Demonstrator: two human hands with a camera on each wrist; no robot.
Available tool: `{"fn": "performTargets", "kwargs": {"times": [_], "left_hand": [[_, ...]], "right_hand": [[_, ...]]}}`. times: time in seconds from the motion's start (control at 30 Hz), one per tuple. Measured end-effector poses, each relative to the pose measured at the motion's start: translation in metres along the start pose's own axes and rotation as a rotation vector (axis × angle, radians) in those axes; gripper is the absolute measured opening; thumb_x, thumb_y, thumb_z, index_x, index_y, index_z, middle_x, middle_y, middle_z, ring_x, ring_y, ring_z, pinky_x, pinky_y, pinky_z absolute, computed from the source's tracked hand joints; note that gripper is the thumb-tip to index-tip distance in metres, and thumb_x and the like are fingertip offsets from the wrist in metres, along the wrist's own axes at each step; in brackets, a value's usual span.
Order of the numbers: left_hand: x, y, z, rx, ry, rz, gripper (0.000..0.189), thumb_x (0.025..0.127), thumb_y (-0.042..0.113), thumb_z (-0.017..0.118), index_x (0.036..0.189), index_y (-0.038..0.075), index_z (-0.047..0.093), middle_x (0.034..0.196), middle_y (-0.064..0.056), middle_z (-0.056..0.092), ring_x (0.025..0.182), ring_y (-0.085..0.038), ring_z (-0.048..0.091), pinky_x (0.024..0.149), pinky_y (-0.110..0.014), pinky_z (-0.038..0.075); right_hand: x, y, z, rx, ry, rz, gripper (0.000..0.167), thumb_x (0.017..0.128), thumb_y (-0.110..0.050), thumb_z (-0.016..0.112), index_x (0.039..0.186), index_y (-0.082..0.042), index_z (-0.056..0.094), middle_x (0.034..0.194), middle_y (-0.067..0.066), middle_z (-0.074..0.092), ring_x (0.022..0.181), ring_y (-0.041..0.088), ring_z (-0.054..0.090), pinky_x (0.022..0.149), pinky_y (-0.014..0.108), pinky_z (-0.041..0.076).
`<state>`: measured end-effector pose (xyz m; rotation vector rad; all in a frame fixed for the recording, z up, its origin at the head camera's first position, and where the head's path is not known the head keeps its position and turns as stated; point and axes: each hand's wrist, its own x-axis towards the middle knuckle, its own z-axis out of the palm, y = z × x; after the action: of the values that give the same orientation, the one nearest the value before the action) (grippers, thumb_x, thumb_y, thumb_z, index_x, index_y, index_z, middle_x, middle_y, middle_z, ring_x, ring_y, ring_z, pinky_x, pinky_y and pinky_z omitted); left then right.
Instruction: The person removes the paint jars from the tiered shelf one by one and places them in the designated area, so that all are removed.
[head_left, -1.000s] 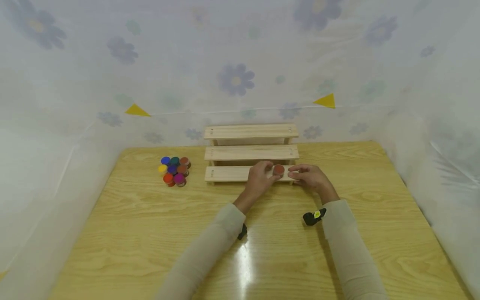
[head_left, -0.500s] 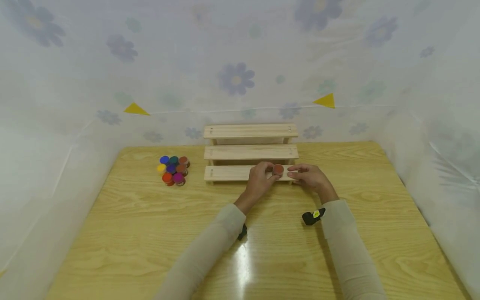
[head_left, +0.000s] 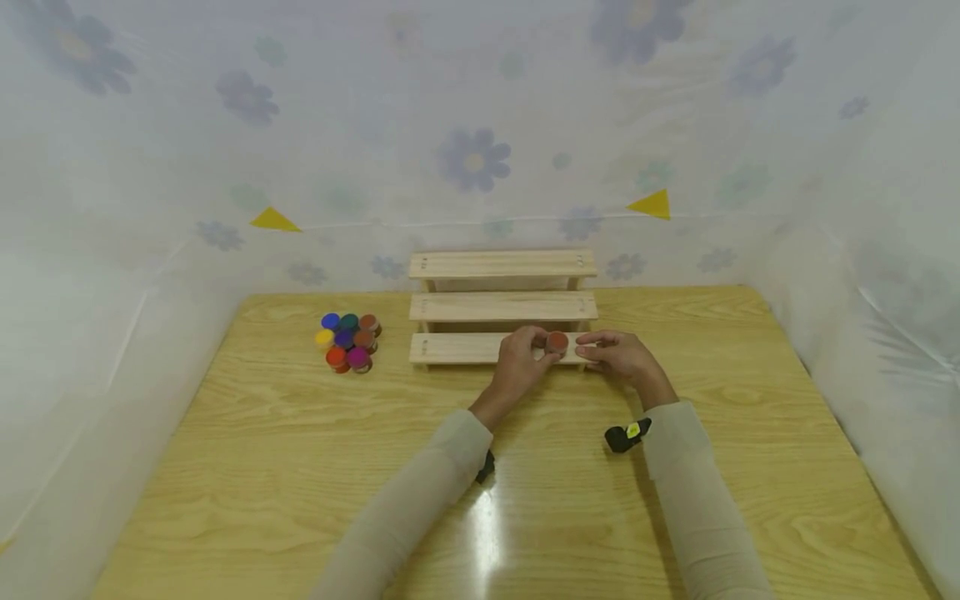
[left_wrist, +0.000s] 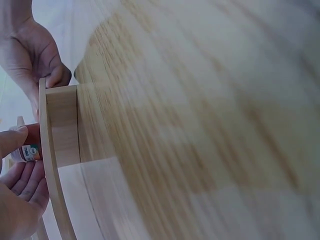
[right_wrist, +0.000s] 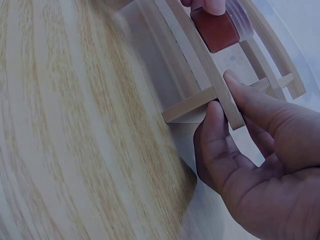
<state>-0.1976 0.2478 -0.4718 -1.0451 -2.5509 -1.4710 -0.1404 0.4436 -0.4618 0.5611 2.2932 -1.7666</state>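
Note:
A small paint jar point(head_left: 557, 342) with reddish-brown paint sits near the right end of the lowest board of a three-tier wooden stand point(head_left: 457, 349). My left hand point(head_left: 517, 360) pinches it between thumb and fingers. In the left wrist view, part of a printed label point(left_wrist: 31, 152) shows on its side. The right hand point(head_left: 624, 354) grips the right end of that same board. As the right wrist view shows, its thumb lies over the board point(right_wrist: 227, 102) and its fingers are curled beneath.
Several paint jars point(head_left: 344, 339) in blue, green, yellow, red, purple and brown stand grouped left of the stand. The wooden table point(head_left: 570, 517) meets a flowered white sheet point(head_left: 352, 150) behind it. A black wrist camera point(head_left: 619, 438) is strapped at the right sleeve.

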Motion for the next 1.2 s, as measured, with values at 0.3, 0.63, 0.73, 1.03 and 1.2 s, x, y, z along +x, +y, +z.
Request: {"fn": "performTargets", "kwargs": {"times": [0.3, 0.63, 0.73, 1.03, 1.2], "left_hand": [[-0.002, -0.001, -0.002, -0.005, 0.025, 0.013, 0.032, 0.079, 0.017, 0.077, 0.103, 0.002, 0.064, 0.099, -0.008, 0.068, 0.091, -0.019, 0.067, 0.084, -0.026, 0.054], [-0.001, -0.003, -0.012, -0.059, 0.081, 0.012, 0.030, 0.077, 0.014, 0.079, 0.101, 0.002, 0.065, 0.101, -0.009, 0.070, 0.095, -0.019, 0.067, 0.088, -0.026, 0.053], [-0.002, -0.003, -0.016, -0.078, 0.088, 0.002, 0.030, 0.077, 0.014, 0.078, 0.102, 0.002, 0.066, 0.101, -0.009, 0.070, 0.095, -0.019, 0.067, 0.088, -0.028, 0.054], [-0.008, -0.011, -0.035, -0.120, 0.117, -0.017, 0.030, 0.079, 0.015, 0.077, 0.104, 0.003, 0.066, 0.102, -0.010, 0.069, 0.092, -0.020, 0.067, 0.084, -0.032, 0.055], [-0.011, -0.020, -0.047, -0.115, 0.136, -0.059, 0.031, 0.080, 0.017, 0.077, 0.105, 0.004, 0.066, 0.103, -0.009, 0.069, 0.094, -0.019, 0.066, 0.087, -0.035, 0.054]], "right_hand": [[0.000, 0.000, -0.001, 0.011, -0.004, -0.001, 0.051, 0.088, -0.027, 0.069, 0.129, 0.000, 0.055, 0.124, 0.008, 0.055, 0.086, 0.000, 0.063, 0.088, 0.028, 0.055], [-0.002, -0.001, 0.000, -0.005, 0.004, 0.001, 0.055, 0.087, -0.027, 0.070, 0.131, 0.002, 0.053, 0.104, -0.005, 0.059, 0.088, 0.003, 0.061, 0.086, 0.026, 0.055], [-0.002, 0.000, -0.001, -0.004, 0.001, 0.000, 0.054, 0.088, -0.026, 0.069, 0.131, 0.002, 0.053, 0.104, -0.006, 0.059, 0.089, 0.003, 0.061, 0.085, 0.025, 0.055], [-0.003, 0.002, -0.003, 0.017, -0.025, -0.017, 0.052, 0.090, -0.024, 0.066, 0.132, 0.002, 0.052, 0.107, -0.008, 0.060, 0.091, 0.003, 0.062, 0.087, 0.026, 0.055], [-0.008, -0.006, -0.002, 0.012, -0.032, -0.007, 0.051, 0.091, -0.021, 0.065, 0.133, 0.003, 0.051, 0.109, -0.006, 0.059, 0.093, 0.006, 0.062, 0.091, 0.030, 0.054]]}}
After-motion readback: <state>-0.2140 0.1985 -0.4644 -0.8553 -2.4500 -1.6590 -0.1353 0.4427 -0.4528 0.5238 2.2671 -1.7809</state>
